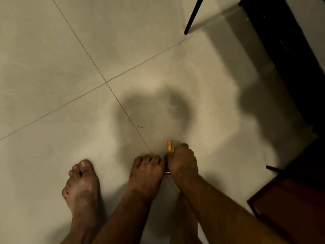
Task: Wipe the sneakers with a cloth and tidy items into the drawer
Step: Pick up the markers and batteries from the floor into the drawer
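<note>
Two hands met low centre of frame over pale tiled floor (52, 67). Right hand (182, 161) curled round small orange-tipped item (169, 146), mostly hidden; left hand (146, 169) curled, touching it. Item judged light, rigid, smooth plastic; best pinched mid-body. Reddish wooden furniture (290, 205) sat lower right. Sneakers, cloth unseen.

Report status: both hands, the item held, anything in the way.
Left hand fingers curled, contents hidden. Right hand grips small orange-tipped item; what it is, unclear. No sneakers or cloth in view. Bare foot on tile floor, wooden furniture at right.
</note>
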